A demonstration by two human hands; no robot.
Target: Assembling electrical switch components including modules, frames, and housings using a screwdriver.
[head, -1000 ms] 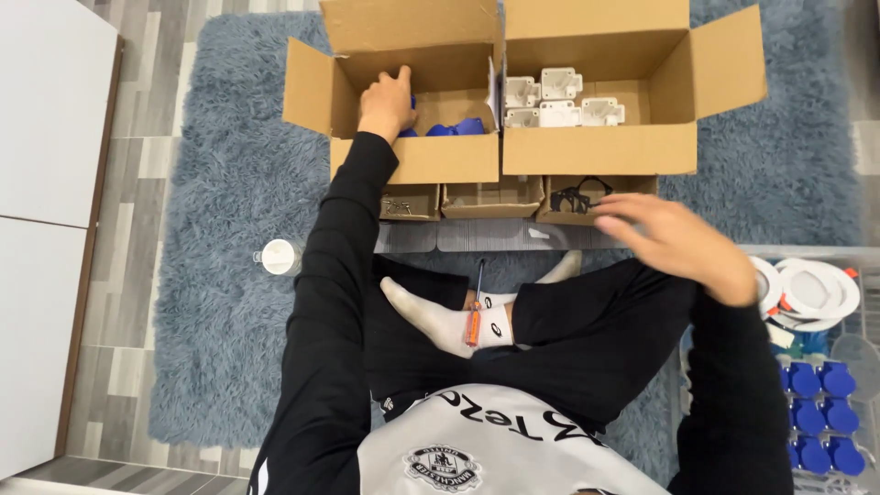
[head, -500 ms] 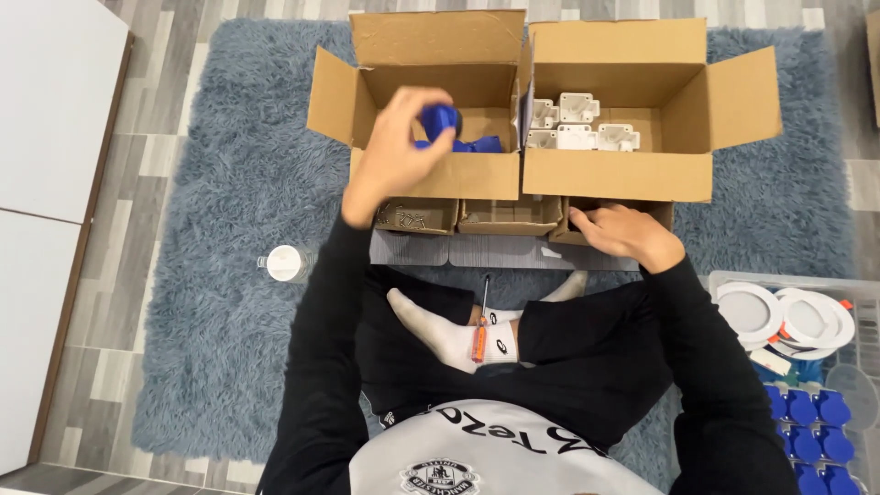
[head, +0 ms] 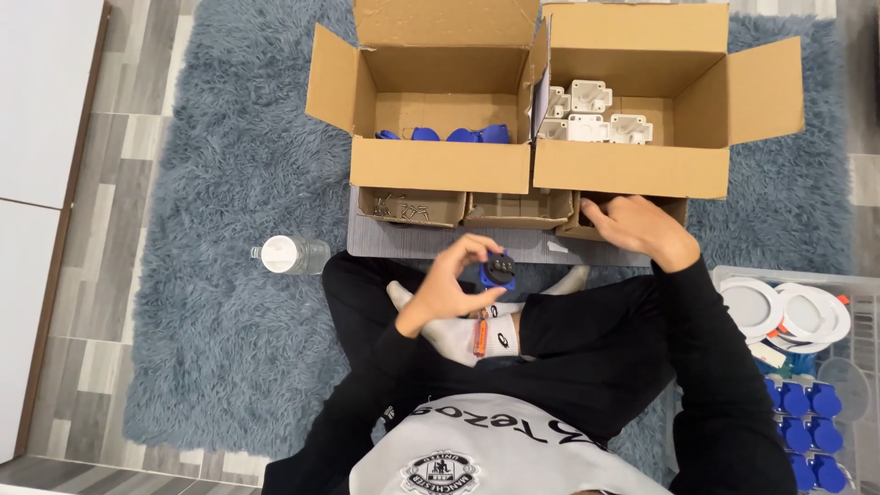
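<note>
We are holding a small blue part (head: 499, 270) in the left hand (head: 449, 284), fingers closed around it in a firm grip, above our crossed legs and near the orange-handled screwdriver (head: 478, 332). We are reaching the right hand (head: 637, 229) into the small tray (head: 587, 220) under the right cardboard box (head: 632, 165); we cannot tell its grip state.
</note>
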